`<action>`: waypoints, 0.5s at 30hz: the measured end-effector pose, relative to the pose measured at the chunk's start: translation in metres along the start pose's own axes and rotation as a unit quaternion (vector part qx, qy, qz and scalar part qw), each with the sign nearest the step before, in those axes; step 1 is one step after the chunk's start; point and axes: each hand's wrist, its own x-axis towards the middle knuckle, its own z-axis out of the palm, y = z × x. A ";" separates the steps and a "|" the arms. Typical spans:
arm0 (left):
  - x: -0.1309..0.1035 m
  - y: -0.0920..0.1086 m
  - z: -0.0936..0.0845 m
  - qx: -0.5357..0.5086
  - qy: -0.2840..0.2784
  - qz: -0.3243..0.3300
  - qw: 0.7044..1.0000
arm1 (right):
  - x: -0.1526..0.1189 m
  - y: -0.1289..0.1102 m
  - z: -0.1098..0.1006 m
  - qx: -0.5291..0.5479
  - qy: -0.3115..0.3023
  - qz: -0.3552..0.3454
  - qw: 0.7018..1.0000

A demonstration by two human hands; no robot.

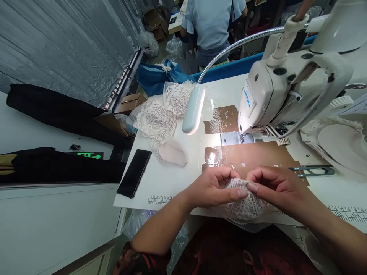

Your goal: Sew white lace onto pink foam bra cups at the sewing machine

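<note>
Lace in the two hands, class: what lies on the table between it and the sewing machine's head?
The head view shows a shiny brown sheet between the lace and the sewing machine.

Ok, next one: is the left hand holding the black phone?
No, the left hand pinches the white lace piece, while the black phone lies on the white table.

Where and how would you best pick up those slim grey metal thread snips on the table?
The slim grey metal thread snips probably suit a pinch at their rounded closed end, the right hand coming from above and the right: they lie flat, that end faces right, and their narrow arms point left.
</note>
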 end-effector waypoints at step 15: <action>-0.001 0.030 -0.045 0.328 0.417 0.161 0.832 | 0.004 0.031 -0.052 -0.074 0.099 0.031 0.992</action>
